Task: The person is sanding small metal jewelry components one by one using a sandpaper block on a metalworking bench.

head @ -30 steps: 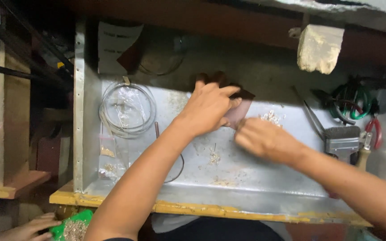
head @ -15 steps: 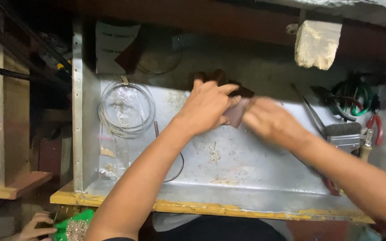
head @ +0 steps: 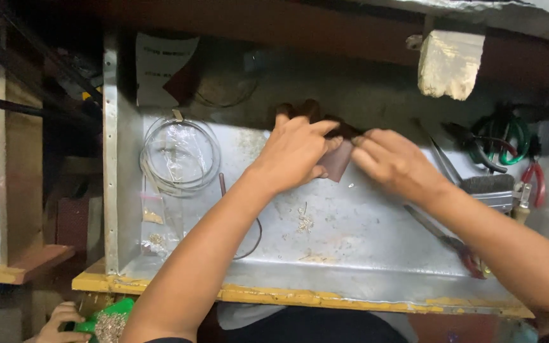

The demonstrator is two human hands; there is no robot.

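Grip: left hand (head: 297,152) and right hand (head: 392,162) both pinch brown piece (head: 337,162)
Position: piece between hands, frame centre, over table (head: 363,241)

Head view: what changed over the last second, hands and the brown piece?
The right hand slid up and left, closing onto the small brown piece beside the left hand, fingers of both now on it; a second ago it lay lower, apart from the left hand. The left hand barely moved and kept its hold. The wire coil, pliers and metal tray stayed put.
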